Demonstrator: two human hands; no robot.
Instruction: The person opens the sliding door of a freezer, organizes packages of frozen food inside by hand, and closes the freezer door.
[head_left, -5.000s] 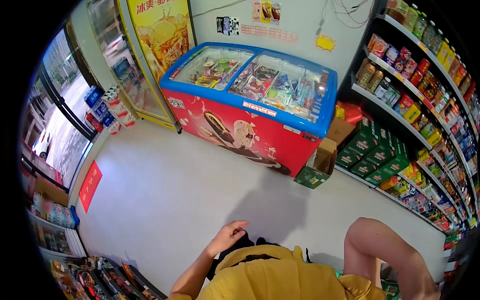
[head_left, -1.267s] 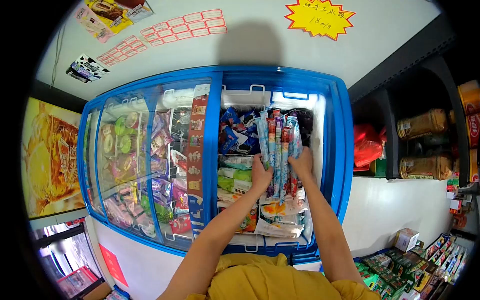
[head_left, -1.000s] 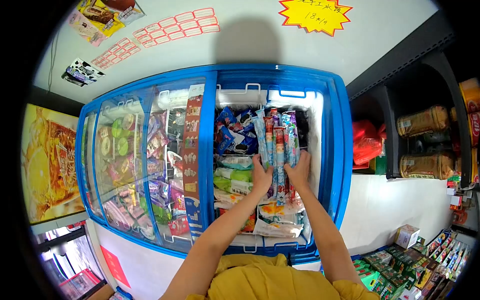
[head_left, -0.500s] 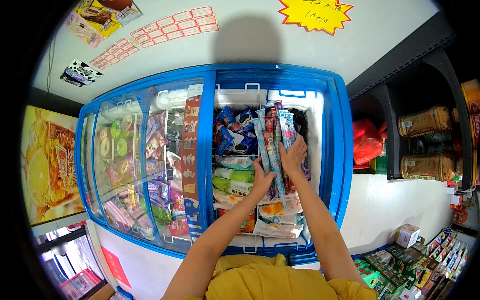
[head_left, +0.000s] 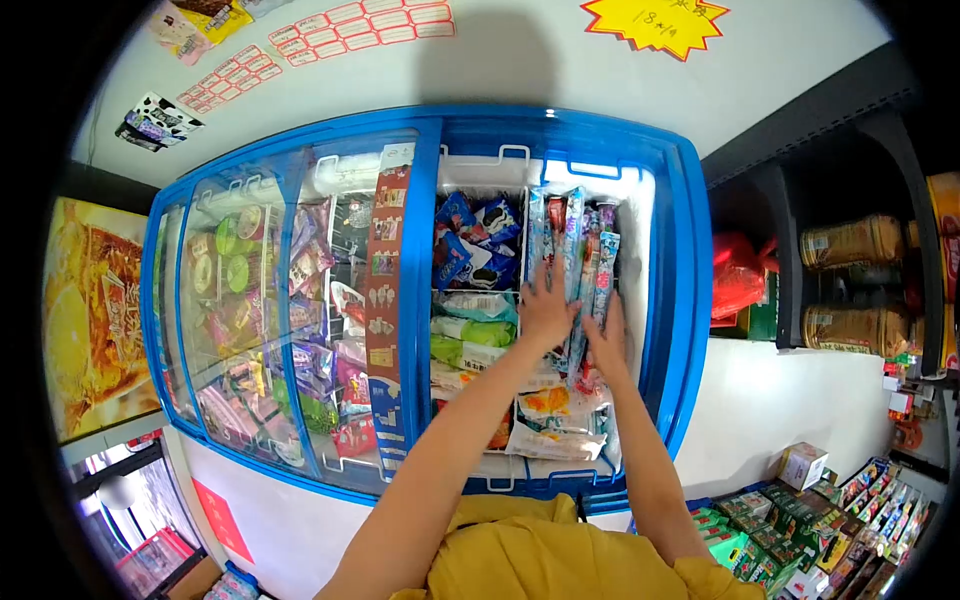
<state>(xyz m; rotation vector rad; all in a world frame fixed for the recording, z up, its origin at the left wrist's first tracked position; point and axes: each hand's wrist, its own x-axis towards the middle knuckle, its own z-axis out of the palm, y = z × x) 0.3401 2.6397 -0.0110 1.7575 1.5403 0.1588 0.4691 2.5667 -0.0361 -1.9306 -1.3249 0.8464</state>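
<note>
A blue-framed chest freezer [head_left: 434, 300] stands open on its right side. Long, slim packaged ice sticks [head_left: 573, 245] lie lengthwise in its right compartment. On the left part of these sticks rests my left hand [head_left: 547, 312], fingers spread. My right hand [head_left: 608, 342] touches the sticks at the right edge, its fingers apart. Blue packets [head_left: 475, 245] fill the compartment beside them. Green packets [head_left: 475, 332] and white-and-orange packets [head_left: 555, 402] lie nearer to me.
Glass [head_left: 240, 330] covers the freezer's left half, with packaged goods beneath. A dark shelf [head_left: 785, 250] with jars [head_left: 850, 242] stands at the right. Stacked boxes [head_left: 775, 525] are at the lower right, and a yellow poster [head_left: 100, 320] at the left.
The ice sticks have spread apart, some now lying further right. My left hand has moved up and right onto them, while my right hand has moved down along the right edge.
</note>
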